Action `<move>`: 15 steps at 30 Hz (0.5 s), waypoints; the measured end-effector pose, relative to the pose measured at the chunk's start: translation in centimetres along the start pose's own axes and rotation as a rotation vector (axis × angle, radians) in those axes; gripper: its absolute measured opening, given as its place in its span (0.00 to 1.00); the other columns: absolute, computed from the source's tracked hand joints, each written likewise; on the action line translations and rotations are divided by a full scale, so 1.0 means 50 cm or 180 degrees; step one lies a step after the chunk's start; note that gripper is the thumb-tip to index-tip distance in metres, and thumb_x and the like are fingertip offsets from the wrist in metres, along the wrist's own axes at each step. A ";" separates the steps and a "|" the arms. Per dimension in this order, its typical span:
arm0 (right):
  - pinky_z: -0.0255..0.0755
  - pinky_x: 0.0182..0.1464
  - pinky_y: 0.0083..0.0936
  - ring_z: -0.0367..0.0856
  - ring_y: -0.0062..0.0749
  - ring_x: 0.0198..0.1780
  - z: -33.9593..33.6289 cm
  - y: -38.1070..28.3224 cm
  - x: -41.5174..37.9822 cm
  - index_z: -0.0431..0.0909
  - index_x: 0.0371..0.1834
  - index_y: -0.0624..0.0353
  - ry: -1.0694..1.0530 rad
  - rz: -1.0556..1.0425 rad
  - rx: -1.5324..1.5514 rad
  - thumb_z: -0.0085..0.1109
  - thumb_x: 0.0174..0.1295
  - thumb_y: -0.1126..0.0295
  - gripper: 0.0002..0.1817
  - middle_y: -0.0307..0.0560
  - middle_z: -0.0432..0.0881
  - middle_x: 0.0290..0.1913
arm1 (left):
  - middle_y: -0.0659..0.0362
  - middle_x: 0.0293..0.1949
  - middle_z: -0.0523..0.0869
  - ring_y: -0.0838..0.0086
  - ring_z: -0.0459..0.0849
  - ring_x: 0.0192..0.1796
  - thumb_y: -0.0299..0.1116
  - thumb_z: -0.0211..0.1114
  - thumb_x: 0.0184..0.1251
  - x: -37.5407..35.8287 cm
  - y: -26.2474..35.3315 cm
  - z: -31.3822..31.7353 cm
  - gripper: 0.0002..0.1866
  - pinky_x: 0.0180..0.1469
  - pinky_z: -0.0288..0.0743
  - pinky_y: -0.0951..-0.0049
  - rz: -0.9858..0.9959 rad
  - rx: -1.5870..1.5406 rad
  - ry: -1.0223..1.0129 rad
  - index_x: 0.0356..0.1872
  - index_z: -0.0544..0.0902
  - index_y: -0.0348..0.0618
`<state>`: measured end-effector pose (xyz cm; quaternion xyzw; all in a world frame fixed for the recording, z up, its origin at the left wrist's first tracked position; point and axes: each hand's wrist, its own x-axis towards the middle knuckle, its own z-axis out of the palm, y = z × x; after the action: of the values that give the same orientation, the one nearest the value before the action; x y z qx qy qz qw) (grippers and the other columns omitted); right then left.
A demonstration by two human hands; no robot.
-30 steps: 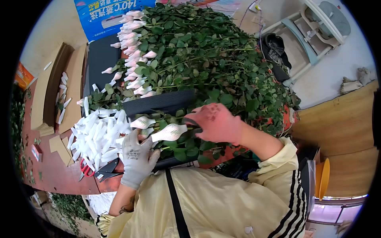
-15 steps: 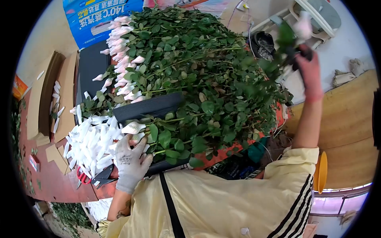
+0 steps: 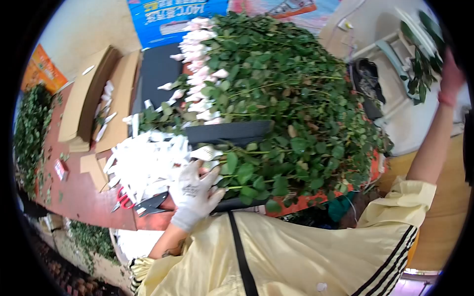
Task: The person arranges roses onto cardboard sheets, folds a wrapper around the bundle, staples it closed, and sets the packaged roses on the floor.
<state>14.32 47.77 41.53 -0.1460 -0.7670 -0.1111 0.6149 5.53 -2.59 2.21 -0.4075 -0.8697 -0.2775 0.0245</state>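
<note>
Left hand (image 3: 191,193), fingers spread, touches a sleeved flower (image 3: 206,153); right hand (image 3: 451,83) is raised beside leafy stems (image 3: 422,74), grip unclear to me. Many sleeved buds (image 3: 199,64) lie stacked; loose white sleeves (image 3: 150,160) look unused.

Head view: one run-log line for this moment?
left hand: at netted bud, by white sleeves | right hand: far right, holding leafy stem | scissors: on table
</note>
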 end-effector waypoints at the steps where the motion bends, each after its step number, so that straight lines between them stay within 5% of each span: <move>1: 0.72 0.45 0.21 0.80 0.23 0.40 0.061 -0.114 -0.045 0.77 0.53 0.60 -0.0073 -0.0110 -0.0365 0.57 0.61 0.61 0.20 0.46 0.83 0.43 | 0.43 0.53 0.71 0.49 0.68 0.56 0.43 0.67 0.42 0.000 0.000 -0.004 0.30 0.58 0.59 0.52 0.0013 0.0039 -0.0013 0.53 0.78 0.46; 4: 0.69 0.53 0.41 0.76 0.54 0.48 0.240 -0.297 -0.158 0.60 0.64 0.59 -0.1466 -0.0947 -0.0484 0.52 0.53 0.63 0.32 0.62 0.75 0.49 | 0.44 0.55 0.72 0.52 0.71 0.56 0.39 0.67 0.46 -0.011 -0.011 -0.022 0.28 0.59 0.63 0.56 0.0002 -0.0246 -0.0026 0.52 0.78 0.43; 5: 0.71 0.49 0.36 0.79 0.42 0.48 0.279 -0.305 -0.219 0.73 0.54 0.60 -0.1489 -0.1316 -0.0652 0.55 0.58 0.62 0.22 0.52 0.80 0.47 | 0.44 0.55 0.72 0.52 0.71 0.56 0.39 0.67 0.46 -0.018 -0.019 -0.038 0.28 0.59 0.63 0.56 -0.0073 -0.0221 -0.0017 0.52 0.78 0.43; 7: 0.73 0.47 0.38 0.79 0.47 0.45 0.224 -0.463 -0.385 0.76 0.43 0.56 -0.1696 -0.1247 0.1224 0.54 0.53 0.62 0.16 0.51 0.81 0.41 | 0.45 0.53 0.74 0.53 0.73 0.56 0.34 0.65 0.49 -0.035 -0.037 -0.062 0.24 0.57 0.66 0.58 -0.0378 -0.0720 0.0252 0.51 0.79 0.41; 10: 0.75 0.43 0.31 0.80 0.38 0.43 0.134 -0.599 -0.560 0.75 0.50 0.55 -0.4203 -0.2120 0.1539 0.55 0.53 0.60 0.21 0.46 0.81 0.41 | 0.51 0.41 0.82 0.63 0.81 0.43 0.29 0.63 0.52 -0.052 -0.093 -0.067 0.18 0.46 0.73 0.69 -0.0881 -0.1055 0.0426 0.46 0.81 0.37; 11: 0.75 0.39 0.32 0.81 0.37 0.40 0.129 -0.601 -0.637 0.74 0.49 0.56 -0.3553 -0.2470 0.1548 0.55 0.54 0.57 0.22 0.46 0.81 0.39 | 0.53 0.38 0.82 0.66 0.81 0.40 0.29 0.63 0.52 -0.048 -0.099 -0.072 0.17 0.42 0.74 0.71 -0.1094 -0.1159 0.0241 0.45 0.81 0.37; 12: 0.72 0.46 0.32 0.80 0.37 0.46 0.118 -0.627 -0.649 0.72 0.55 0.54 -0.4599 -0.2187 0.1114 0.57 0.53 0.55 0.27 0.47 0.80 0.47 | 0.54 0.36 0.83 0.68 0.81 0.36 0.30 0.62 0.55 -0.041 -0.103 -0.068 0.16 0.39 0.74 0.73 -0.0975 -0.1110 0.0192 0.46 0.81 0.37; 15: 0.72 0.47 0.33 0.80 0.36 0.47 0.120 -0.643 -0.705 0.71 0.56 0.54 -0.4916 -0.2319 0.1036 0.57 0.54 0.54 0.27 0.47 0.80 0.47 | 0.54 0.36 0.82 0.61 0.81 0.38 0.38 0.60 0.59 -0.022 -0.111 -0.042 0.16 0.43 0.73 0.64 -0.0981 -0.1355 0.0137 0.46 0.80 0.42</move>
<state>4.34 16.79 6.13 0.1638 -0.9749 -0.0597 -0.1383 1.90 -7.26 1.12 -0.2602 -0.8428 -0.4633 -0.0858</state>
